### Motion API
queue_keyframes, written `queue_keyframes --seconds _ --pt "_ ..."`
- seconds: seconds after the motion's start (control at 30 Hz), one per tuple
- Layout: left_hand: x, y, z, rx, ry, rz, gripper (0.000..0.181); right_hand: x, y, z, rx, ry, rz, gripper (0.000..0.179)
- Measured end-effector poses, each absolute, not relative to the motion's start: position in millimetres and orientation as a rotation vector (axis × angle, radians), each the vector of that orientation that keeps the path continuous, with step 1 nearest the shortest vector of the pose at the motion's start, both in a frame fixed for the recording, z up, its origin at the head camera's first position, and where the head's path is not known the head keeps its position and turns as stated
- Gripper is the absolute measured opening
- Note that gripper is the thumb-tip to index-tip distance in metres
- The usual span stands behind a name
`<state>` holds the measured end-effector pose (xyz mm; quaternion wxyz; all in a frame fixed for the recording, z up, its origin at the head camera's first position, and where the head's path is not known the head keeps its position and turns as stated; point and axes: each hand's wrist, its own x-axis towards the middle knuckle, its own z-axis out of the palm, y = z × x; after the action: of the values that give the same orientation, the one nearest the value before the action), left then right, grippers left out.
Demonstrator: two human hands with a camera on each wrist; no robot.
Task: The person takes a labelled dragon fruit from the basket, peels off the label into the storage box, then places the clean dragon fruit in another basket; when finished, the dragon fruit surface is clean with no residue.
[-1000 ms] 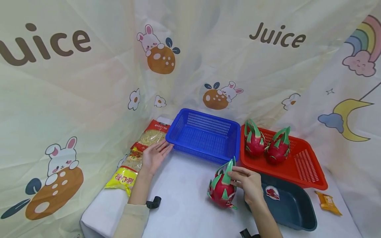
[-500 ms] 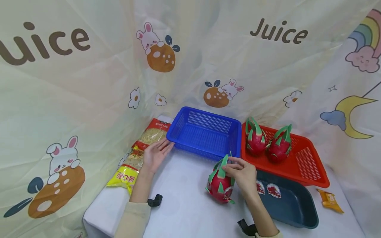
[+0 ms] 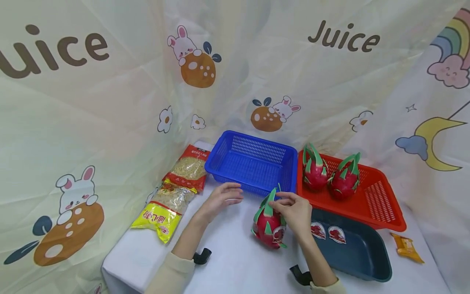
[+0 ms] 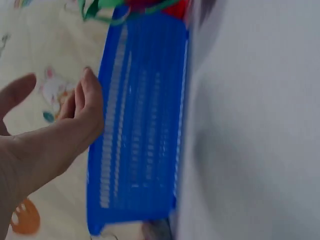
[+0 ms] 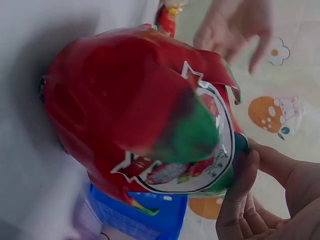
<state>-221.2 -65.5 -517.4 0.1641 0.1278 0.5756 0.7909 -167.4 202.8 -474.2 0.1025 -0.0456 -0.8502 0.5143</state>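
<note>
Upright on the white table stands a red dragon fruit point(image 3: 265, 229) with green leaf tips, and a round sticker point(image 5: 227, 142) shows on its side. My right hand point(image 3: 295, 211) pinches one of its top leaves between thumb and fingers. To the fruit's left, my left hand point(image 3: 220, 201) hovers with fingers loosely extended, holding nothing, in front of the blue basket point(image 3: 253, 179). The left wrist view shows that hand point(image 4: 75, 120) with its thumb spread away from the fingers. Two round stickers point(image 3: 337, 234) lie in the dark tray point(image 3: 367, 265) beside my right forearm.
Two more dragon fruits point(image 3: 344, 181) sit in a red basket point(image 3: 389, 196) at the right, just behind the dark tray. A small orange packet point(image 3: 406, 248) lies at far right. Red and yellow food bags point(image 3: 158, 220) line the left side. A printed curtain hangs behind the table.
My left hand has left the blue basket's near corner and moved right toward the dragon fruit. My right hand has shifted slightly left with the fruit, which has turned so its sticker shows.
</note>
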Motion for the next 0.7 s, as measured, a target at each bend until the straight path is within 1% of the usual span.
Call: queue_keyframes --seconds 0.07,0.13,0.23,0.37,0.43,0.57,0.7 --pt "-218 -51 -515 0.498 1.764 2.079 0.048 -169 200 -476 -0.117 -2.501 1.500 0.038" --pt "-216 -39 -513 0.591 1.840 1.952 0.048 -170 198 -478 -0.088 -2.493 1.507 0.036" --pt "-217 -25 -514 0.642 1.887 1.876 0.044 -170 195 -480 -0.035 -2.463 1.593 0.031" --pt "-222 -13 -519 0.585 1.910 1.920 0.042 -166 197 -482 -0.004 -2.381 1.770 0.024" --pt "-223 -10 -523 0.535 1.932 1.946 0.043 -163 200 -483 -0.031 -2.361 1.811 0.024" --pt "-225 -7 -528 0.472 1.970 1.942 0.043 -154 210 -483 -0.113 -2.410 1.791 0.025" --pt "-226 -4 -529 0.474 1.963 1.935 0.043 -144 220 -484 -0.144 -2.513 1.778 0.028"
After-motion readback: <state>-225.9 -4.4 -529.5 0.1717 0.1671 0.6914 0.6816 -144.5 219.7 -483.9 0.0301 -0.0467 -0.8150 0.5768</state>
